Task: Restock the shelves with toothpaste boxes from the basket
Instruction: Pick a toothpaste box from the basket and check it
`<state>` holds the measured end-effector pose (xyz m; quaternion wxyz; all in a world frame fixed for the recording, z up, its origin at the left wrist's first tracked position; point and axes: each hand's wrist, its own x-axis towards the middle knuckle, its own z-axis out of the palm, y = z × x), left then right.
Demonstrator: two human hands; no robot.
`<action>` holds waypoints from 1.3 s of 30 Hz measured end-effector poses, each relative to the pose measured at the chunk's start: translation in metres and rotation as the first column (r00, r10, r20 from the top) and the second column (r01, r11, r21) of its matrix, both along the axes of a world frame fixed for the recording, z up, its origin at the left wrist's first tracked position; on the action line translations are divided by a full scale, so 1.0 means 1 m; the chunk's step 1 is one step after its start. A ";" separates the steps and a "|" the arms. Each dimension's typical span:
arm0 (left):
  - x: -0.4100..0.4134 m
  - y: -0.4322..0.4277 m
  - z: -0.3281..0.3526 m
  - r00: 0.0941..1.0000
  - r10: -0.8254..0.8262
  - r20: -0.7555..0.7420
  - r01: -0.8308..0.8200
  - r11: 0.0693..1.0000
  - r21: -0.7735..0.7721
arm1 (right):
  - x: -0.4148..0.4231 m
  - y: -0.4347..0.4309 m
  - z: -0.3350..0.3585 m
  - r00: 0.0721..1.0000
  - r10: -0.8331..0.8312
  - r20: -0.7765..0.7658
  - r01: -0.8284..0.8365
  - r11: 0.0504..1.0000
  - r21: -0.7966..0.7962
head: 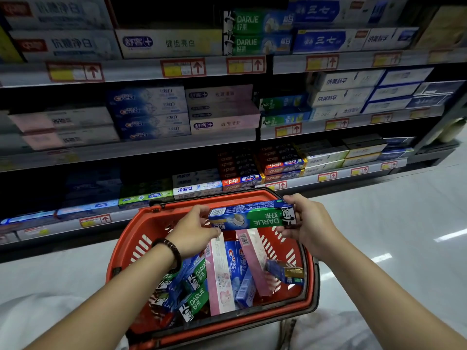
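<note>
The shelves [141,72] rise beyond the fingertips [203,210]; the red basket [121,238] sits right under them, more boxes [235,269] heaped inside. A green box [252,217] hangs level between the hands: left hand [192,233] pinches one end, right hand [308,223] curls round the other. Its print reads upside down, so I'd flip it, then slide it flush onto the matching green stack [257,31] up above.

"DARLIE" on held green box [252,216]
</note>
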<state>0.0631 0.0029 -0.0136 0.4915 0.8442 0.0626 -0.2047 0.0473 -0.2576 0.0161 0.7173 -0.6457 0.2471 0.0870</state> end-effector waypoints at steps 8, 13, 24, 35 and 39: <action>-0.002 0.011 0.012 0.999 -0.036 0.003 0.036 0.980 -0.194 | 0.002 0.003 0.000 0.999 -0.023 -0.030 0.027 0.991 0.134; -0.002 0.018 0.015 1.000 0.008 0.005 -0.007 0.971 -0.240 | 0.002 0.007 0.000 0.998 -0.017 -0.054 0.026 0.985 0.172; -0.001 0.020 0.024 0.990 0.113 -0.089 -0.142 0.859 -0.492 | 0.004 0.012 0.001 0.997 -0.045 0.055 0.032 0.977 0.212; -0.015 0.006 0.030 0.981 -0.054 -0.189 -0.058 0.838 -0.543 | -0.010 0.051 -0.014 0.950 0.219 0.222 -0.249 0.962 0.114; -0.016 0.006 0.031 0.969 -0.121 -0.214 -0.006 0.859 -0.512 | -0.014 0.057 -0.014 0.950 0.220 0.222 -0.240 0.968 0.068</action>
